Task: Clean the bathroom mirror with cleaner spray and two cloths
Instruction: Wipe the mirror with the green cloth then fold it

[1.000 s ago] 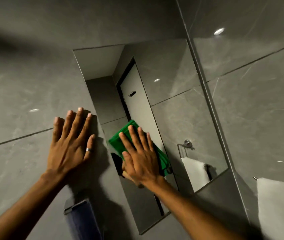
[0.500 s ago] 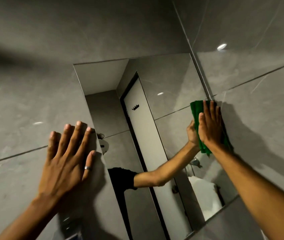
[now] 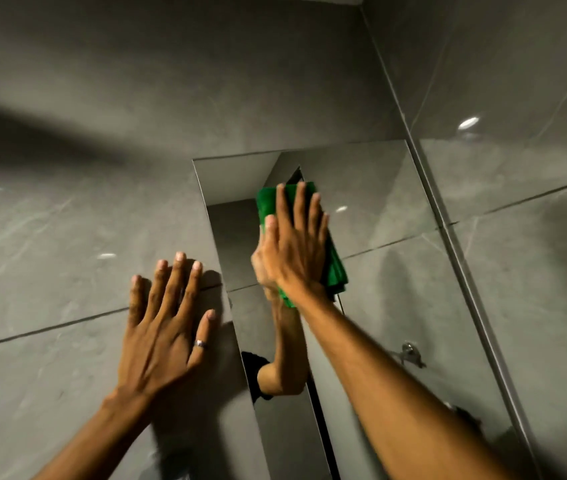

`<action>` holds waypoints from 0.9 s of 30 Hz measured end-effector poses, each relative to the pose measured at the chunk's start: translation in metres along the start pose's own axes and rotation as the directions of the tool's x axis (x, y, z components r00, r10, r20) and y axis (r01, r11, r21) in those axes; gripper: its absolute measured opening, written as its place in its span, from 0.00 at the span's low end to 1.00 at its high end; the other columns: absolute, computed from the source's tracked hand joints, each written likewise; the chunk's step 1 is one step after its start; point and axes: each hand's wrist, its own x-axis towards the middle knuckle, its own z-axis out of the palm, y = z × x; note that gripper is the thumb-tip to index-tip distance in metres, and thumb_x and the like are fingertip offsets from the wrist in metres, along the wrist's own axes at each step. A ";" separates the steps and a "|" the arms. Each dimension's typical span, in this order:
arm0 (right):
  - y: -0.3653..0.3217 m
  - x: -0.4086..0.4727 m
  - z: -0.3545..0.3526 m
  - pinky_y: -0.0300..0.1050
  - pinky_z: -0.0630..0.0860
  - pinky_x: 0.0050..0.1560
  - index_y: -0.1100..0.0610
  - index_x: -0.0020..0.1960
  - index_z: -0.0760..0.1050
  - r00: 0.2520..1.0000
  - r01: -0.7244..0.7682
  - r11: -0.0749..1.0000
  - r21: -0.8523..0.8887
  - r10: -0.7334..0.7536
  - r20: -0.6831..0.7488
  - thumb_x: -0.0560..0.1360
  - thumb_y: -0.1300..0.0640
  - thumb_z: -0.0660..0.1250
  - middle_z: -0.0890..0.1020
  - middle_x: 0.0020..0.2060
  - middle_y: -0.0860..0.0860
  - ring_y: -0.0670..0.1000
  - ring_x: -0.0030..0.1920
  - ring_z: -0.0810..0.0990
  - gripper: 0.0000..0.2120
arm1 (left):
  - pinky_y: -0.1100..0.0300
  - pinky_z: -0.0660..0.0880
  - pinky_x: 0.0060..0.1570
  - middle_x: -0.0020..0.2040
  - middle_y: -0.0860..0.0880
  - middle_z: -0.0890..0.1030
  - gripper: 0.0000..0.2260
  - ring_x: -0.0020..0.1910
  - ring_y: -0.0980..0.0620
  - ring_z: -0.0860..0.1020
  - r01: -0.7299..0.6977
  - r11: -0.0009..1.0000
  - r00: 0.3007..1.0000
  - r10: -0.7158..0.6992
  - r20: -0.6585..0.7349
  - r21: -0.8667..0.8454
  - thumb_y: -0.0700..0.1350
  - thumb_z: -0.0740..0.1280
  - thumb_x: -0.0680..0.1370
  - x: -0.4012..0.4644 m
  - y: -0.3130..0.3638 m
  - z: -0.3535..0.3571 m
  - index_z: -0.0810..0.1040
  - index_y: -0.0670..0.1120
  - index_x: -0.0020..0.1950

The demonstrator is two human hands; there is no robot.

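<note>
The tall bathroom mirror [image 3: 389, 289] hangs on a grey tiled wall and reaches into the right corner. My right hand [image 3: 295, 244] lies flat on a folded green cloth [image 3: 335, 271] and presses it against the upper left part of the glass, near the top edge. Its reflection shows just behind it. My left hand [image 3: 167, 323] rests flat on the wall tile just left of the mirror's edge, fingers spread, a ring on one finger, holding nothing. No spray bottle or second cloth is in view.
The grey tiled wall [image 3: 67, 237] fills the left and top. A second tiled wall [image 3: 534, 271] meets the mirror at the right corner. A chrome towel holder [image 3: 410, 353] shows reflected in the mirror's lower right.
My right hand has slid the green cloth from the mirror's right edge leftward and up toward the top left. The view has tilted upward. My left hand stays on the wall.
</note>
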 end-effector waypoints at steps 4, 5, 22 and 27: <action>-0.054 -0.030 0.016 0.63 0.46 0.79 0.45 0.81 0.45 0.985 0.167 0.985 0.030 -0.168 0.042 0.82 0.43 0.43 0.47 0.82 0.52 0.58 0.81 0.44 0.28 | 0.38 0.45 0.81 0.84 0.42 0.52 0.32 0.84 0.42 0.49 0.088 0.996 0.995 -0.089 -0.044 -0.013 0.57 0.48 0.81 0.030 -0.013 -0.012 0.54 0.43 0.83; -0.057 -0.035 0.019 0.63 0.46 0.79 0.46 0.81 0.45 0.976 0.208 0.978 0.022 -0.209 0.058 0.82 0.43 0.42 0.47 0.82 0.52 0.58 0.81 0.44 0.28 | 0.38 0.45 0.82 0.84 0.42 0.51 0.32 0.84 0.42 0.48 0.101 0.995 0.994 -0.101 -0.045 -0.018 0.56 0.48 0.81 0.039 -0.016 -0.015 0.54 0.43 0.83; 0.163 0.162 -0.040 0.56 0.45 0.81 0.45 0.81 0.46 0.999 0.039 0.995 -0.094 -0.040 -0.007 0.82 0.44 0.40 0.47 0.82 0.51 0.54 0.82 0.46 0.28 | 0.40 0.43 0.82 0.85 0.42 0.47 0.31 0.84 0.42 0.44 0.087 0.995 0.985 -0.079 -0.152 0.046 0.58 0.46 0.83 0.094 -0.009 -0.002 0.49 0.46 0.84; 0.190 0.199 -0.052 0.57 0.48 0.80 0.49 0.81 0.50 0.978 -0.200 0.975 -0.092 0.193 -0.076 0.84 0.46 0.43 0.52 0.81 0.54 0.57 0.81 0.50 0.26 | 0.41 0.43 0.82 0.85 0.42 0.48 0.31 0.84 0.42 0.44 0.087 0.995 0.982 -0.078 -0.175 0.041 0.58 0.46 0.83 0.094 -0.007 0.000 0.50 0.45 0.83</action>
